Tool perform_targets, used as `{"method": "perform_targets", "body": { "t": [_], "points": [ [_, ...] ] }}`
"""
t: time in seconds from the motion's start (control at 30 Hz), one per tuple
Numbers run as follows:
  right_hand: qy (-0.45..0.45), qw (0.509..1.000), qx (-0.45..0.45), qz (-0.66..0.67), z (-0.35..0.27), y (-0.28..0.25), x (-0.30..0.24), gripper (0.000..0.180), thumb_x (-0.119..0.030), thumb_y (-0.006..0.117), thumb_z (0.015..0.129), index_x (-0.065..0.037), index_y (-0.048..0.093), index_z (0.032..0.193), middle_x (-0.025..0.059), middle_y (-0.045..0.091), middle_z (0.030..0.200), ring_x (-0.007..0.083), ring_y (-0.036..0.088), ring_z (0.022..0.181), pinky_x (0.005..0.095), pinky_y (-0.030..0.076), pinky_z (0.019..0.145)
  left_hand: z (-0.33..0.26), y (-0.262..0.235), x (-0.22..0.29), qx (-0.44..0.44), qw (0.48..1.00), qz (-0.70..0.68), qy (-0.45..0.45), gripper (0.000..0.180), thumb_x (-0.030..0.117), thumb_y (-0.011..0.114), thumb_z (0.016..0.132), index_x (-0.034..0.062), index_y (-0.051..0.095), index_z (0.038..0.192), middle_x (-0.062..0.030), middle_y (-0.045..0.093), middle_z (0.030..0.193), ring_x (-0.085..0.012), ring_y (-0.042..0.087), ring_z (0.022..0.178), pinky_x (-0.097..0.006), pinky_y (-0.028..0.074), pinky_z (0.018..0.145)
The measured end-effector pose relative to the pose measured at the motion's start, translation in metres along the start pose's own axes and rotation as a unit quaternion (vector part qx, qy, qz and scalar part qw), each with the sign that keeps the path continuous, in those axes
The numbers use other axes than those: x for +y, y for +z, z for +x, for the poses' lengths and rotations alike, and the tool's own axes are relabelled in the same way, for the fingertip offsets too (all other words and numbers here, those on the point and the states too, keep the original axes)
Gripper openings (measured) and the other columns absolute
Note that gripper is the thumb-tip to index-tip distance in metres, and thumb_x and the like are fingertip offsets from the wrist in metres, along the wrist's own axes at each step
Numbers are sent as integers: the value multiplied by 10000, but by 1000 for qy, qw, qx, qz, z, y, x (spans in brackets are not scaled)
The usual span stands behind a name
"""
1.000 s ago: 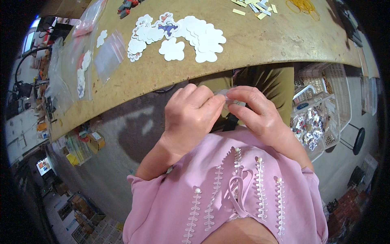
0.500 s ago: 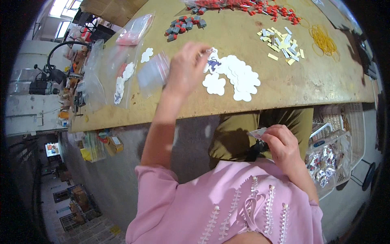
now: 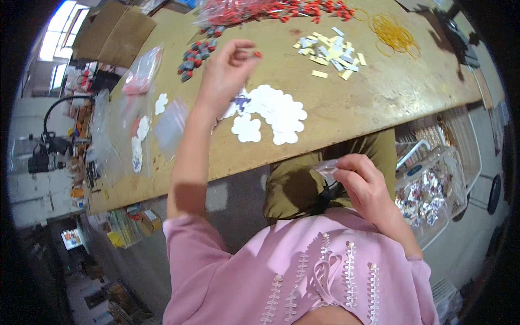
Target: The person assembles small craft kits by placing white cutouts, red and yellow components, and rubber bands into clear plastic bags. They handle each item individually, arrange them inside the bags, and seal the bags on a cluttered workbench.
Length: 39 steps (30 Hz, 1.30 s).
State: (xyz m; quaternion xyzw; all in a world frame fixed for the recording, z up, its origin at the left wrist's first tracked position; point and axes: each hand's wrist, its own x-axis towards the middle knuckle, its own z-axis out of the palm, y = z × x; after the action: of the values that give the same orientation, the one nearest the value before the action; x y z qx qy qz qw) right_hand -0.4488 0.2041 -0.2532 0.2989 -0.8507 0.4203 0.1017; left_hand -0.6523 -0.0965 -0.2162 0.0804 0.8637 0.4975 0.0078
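My left hand [image 3: 228, 70] is raised over the table, its fingers curled around a small red-tipped piece [image 3: 257, 54] whose exact kind is hidden. Below it lie white flower-shaped cards [image 3: 281, 116], overlapping in a pile, one with a purple print [image 3: 241, 103] partly behind my wrist. Above my lap, my right hand [image 3: 364, 179] pinches a small clear plastic bag [image 3: 327, 169] between thumb and fingers. Just left of my raised hand, small grey-and-red cylindrical parts [image 3: 196, 54] form a cluster.
Red-tipped parts [image 3: 292, 11] spread along the far side. Yellow and white strips [image 3: 330, 51] and yellow rubber bands [image 3: 394, 33] lie to the right. Clear zip bags [image 3: 172, 125] rest at left. Beside my right leg stands a white basket [image 3: 471, 146] with a bin of wrapped pieces [image 3: 425, 197].
My left hand has moved from the flower cards up toward the grey-and-red parts, and a red-tipped piece now shows at its fingers. My right hand still holds the bag. The view has shifted.
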Motion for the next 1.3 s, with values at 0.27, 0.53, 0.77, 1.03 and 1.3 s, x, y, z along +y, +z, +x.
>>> {"method": "perform_targets", "body": {
  "t": [0.27,0.53,0.77,1.03,1.3],
  "points": [
    [22,997,8,72,20,-11,2,279,76,701,814,8,698,1084,201,672,1212,366,685,1108,418,586,900,-123,64,76,-166,955,58,240,215,39,796,881,46,708,1077,-115,684,1007,-289,709,918,-388,595,778],
    [38,994,21,96,3,-12,10,272,71,717,803,-2,702,1065,197,678,1234,373,690,1118,422,592,896,-92,67,93,-344,929,-15,137,241,67,731,924,30,720,1161,-163,736,1068,-324,737,953,-404,590,839],
    [71,995,30,69,-18,-29,14,336,123,726,746,-8,704,1055,177,680,1234,370,693,1104,413,600,868,96,54,24,3,914,282,290,212,105,700,959,54,761,1155,-164,731,1051,-351,723,988,-442,574,881],
    [81,992,67,64,-30,-33,22,318,128,715,757,-4,701,1047,179,681,1222,368,694,1091,412,599,851,135,53,-3,-39,883,397,246,199,166,770,942,37,771,1093,-160,750,1078,-354,741,982,-434,585,875],
    [50,993,91,58,-16,-34,21,255,94,716,795,7,686,1032,178,682,1196,364,691,1078,416,594,855,-13,78,62,-161,972,-168,26,210,40,784,934,49,690,1121,-47,748,983,-106,709,879,-267,568,762]
  ]
}}
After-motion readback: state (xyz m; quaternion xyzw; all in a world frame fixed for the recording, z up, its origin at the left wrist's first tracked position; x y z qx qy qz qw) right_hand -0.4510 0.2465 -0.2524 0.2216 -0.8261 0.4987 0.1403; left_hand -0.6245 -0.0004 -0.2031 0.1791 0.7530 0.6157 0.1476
